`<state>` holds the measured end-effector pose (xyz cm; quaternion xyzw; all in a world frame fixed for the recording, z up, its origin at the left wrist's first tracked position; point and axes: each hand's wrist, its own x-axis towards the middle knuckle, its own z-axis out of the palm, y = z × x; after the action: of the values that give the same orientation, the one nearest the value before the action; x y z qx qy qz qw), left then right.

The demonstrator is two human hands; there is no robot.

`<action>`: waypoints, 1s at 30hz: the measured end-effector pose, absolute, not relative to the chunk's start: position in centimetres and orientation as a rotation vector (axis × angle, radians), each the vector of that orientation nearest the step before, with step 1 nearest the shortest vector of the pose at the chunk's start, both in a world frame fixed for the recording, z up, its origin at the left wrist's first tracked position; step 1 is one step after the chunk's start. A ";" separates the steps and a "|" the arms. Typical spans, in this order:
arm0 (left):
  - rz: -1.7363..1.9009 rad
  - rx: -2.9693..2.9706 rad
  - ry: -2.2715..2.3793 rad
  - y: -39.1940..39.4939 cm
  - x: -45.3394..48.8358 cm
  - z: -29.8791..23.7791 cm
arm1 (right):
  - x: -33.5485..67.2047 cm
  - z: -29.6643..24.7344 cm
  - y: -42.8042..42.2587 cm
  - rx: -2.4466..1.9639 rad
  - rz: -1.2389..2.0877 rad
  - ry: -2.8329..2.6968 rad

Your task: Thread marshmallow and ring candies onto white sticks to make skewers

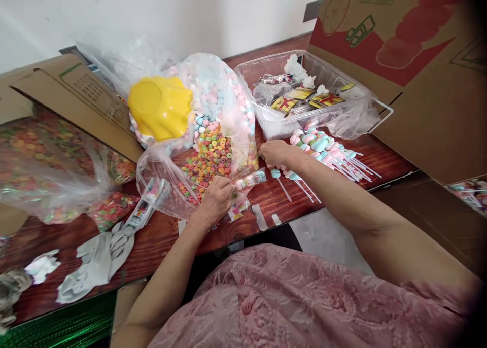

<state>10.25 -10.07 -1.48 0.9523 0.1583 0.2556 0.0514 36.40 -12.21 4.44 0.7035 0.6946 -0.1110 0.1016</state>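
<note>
My left hand is closed, its fingertips at the near end of a small clear candy packet with pale contents. It rests at the front of an open clear plastic bag of colourful ring candies. Beside the bag's right edge, my right hand has its fingers curled together; what they hold, if anything, is hidden. Just right of that hand lies a pile of pastel pink, blue and white lollipops with white sticks. A few more lollipops lie under and in front of my right wrist.
A yellow wavy bowl sits on a big bag of pastel candies. Behind the lollipops stands a clear plastic basket with wrapped packets. Cardboard boxes flank the table. Grey gloves and bagged ring candies lie left.
</note>
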 end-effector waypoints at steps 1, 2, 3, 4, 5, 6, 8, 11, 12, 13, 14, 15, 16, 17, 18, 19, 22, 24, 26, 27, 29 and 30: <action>0.801 2.867 0.448 -10.4 10.0 -1.3 | 36.4 4.5 -12.5 2.045 -0.313 2.060; 0.847 2.815 0.458 -10.9 9.8 -1.1 | 36.4 4.5 -12.8 2.014 -0.291 2.072; 0.908 2.740 0.513 -11.3 9.7 -0.9 | 36.2 4.5 -13.1 1.988 -0.266 2.086; 0.966 2.644 0.598 -11.8 9.6 -0.6 | 35.9 4.5 -13.5 1.972 -0.234 2.103; 1.002 2.539 0.688 -12.3 9.5 -0.5 | 35.5 4.5 -14.0 1.971 -0.187 2.131; 1.006 2.438 0.766 -12.8 9.6 -0.3 | 35.0 4.4 -14.6 1.982 -0.131 2.164; 0.923 2.291 0.856 -13.5 10.1 -0.2 | 33.7 4.3 -16.0 2.028 -0.022 2.233; 0.760 2.183 0.883 -13.7 11.4 -0.3 | 32.0 3.6 -18.0 2.121 0.030 2.273; 0.723 2.146 0.872 -13.6 11.8 -0.4 | 31.7 3.3 -18.4 2.148 0.015 2.275; 0.695 2.096 0.852 -13.3 12.3 -0.4 | 31.4 3.1 -18.6 2.169 -0.004 2.276; 0.677 2.035 0.823 -13.0 12.6 -0.3 | 31.3 2.9 -18.7 2.187 -0.021 2.268; 0.672 1.969 0.794 -12.6 12.9 -0.3 | 31.3 2.7 -18.7 2.203 -0.038 2.244; 0.684 1.903 0.776 -12.2 13.2 -0.1 | 31.3 2.7 -18.7 2.213 -0.055 2.217; 0.721 1.838 0.774 -11.8 13.3 0.1 | 31.4 2.7 -18.7 2.215 -0.072 2.199; 0.775 1.775 0.787 -11.3 13.2 0.3 | 31.4 2.7 -18.7 2.221 -0.092 2.193; 0.834 1.717 0.810 -10.8 13.1 0.5 | 31.4 2.7 -18.8 2.229 -0.110 2.199; 0.950 1.569 0.872 -9.5 12.2 1.0 | 30.8 2.2 -19.8 2.228 -0.142 2.270; 0.993 1.503 0.898 -8.9 11.6 1.2 | 30.0 1.2 -20.6 2.196 -0.154 2.334; 1.042 1.435 0.926 -8.6 11.2 1.2 | 29.1 0.3 -21.4 2.119 -0.186 2.427; 1.075 1.393 0.934 -8.6 11.2 1.1 | 28.8 -0.1 -21.7 2.078 -0.204 2.456; 1.139 1.284 0.926 -8.5 11.3 1.1 | 28.5 -0.1 -22.3 2.021 -0.228 2.442; 1.169 1.224 0.914 -8.4 11.4 1.1 | 28.5 0.2 -22.4 2.021 -0.224 2.402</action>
<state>11.39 -8.43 1.13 0.5219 0.3896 0.4986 0.5720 28.53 -22.42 0.24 0.6422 0.7632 -0.0713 -0.0026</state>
